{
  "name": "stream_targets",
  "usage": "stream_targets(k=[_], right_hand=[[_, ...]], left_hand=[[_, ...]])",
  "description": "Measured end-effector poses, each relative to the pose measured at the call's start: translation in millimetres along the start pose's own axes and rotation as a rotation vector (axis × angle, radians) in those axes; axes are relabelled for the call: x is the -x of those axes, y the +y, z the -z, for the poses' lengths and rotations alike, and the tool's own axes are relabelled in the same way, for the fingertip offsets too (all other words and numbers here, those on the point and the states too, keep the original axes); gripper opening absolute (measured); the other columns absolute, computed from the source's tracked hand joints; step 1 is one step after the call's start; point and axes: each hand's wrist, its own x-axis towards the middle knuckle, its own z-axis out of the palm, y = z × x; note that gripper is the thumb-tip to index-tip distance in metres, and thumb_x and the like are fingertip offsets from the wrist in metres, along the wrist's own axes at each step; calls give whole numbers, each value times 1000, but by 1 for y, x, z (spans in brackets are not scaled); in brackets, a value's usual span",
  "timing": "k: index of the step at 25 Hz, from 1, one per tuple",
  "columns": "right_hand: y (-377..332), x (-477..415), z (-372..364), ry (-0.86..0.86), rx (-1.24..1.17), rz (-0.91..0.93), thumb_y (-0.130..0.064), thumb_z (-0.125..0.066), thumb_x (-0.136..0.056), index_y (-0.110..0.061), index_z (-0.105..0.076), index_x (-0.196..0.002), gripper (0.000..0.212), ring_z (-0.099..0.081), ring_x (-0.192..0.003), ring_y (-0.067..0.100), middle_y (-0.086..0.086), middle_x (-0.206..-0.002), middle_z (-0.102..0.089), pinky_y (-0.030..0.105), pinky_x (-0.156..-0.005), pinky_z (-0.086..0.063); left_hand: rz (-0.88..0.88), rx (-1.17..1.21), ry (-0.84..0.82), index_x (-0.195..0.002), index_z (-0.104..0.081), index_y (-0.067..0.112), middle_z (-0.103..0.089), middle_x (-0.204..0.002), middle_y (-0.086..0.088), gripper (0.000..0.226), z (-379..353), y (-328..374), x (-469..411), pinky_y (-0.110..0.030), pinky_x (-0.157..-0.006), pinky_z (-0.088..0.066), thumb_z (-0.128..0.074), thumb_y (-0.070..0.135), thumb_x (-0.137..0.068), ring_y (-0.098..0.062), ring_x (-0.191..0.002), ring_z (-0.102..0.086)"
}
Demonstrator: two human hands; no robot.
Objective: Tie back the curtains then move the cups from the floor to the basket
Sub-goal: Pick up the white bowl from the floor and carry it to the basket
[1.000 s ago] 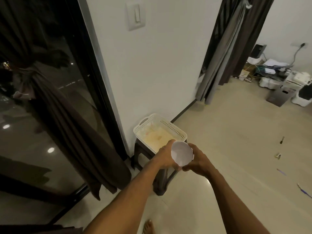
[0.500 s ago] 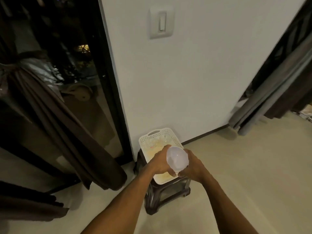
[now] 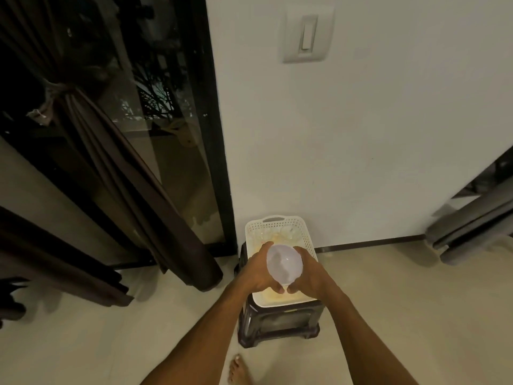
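A translucent white cup [image 3: 283, 264] is held between my left hand [image 3: 256, 273] and my right hand [image 3: 312, 276], mouth facing up toward me. Both hands hover right over the white perforated basket [image 3: 277, 224], which sits on a dark plastic stool [image 3: 277, 320] against the wall. A couple of clear cups [image 3: 288, 233] lie at the basket's far end. The dark brown curtain [image 3: 125, 173] on the left is gathered and tied with a band [image 3: 57, 88].
A black-framed glass door [image 3: 177, 120] stands left of the white wall. A light switch [image 3: 306, 34] is high on the wall. Grey curtains [image 3: 472, 226] hang at the right edge. My bare foot [image 3: 238, 370] is on the pale floor just before the stool.
I have stepped closer and turned to face the basket. Both hands have carried the cup from beside the basket to directly over it.
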Motion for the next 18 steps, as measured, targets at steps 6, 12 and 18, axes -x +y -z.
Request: stream_targets(k=[6,12,18], right_hand=[[0,-34,13,0,21,69,-8,-81,-78,-17,-36,-142,79,-49,-123,21,3,-134,-49,33,-102,-46],[14,-74,30,-53,21,70,-6,-81,-78,-16,-36,-139,76,-48,-111,12,-6,-123,-45,22,-94,-49],[57,-135,20,-109,3,33,-3,-82,-74,-22,-42,-128,70,-54,-113,20,-1,-120,-53,36,-98,-51]], left_hand=[[14,56,15,-151,-10,26,-36,-148,-1,112,8,-3,-37,-43,-108,-41,-85,15,-69,-25,-135,-39],[71,95,23,-145,-16,23,-42,-136,-3,103,8,-3,-77,-39,-98,-50,-86,14,-69,-23,-123,-46],[209,344,123,-141,-34,22,-49,-119,0,72,-26,-32,-130,-12,-55,-53,-74,10,-82,-13,-85,-56]])
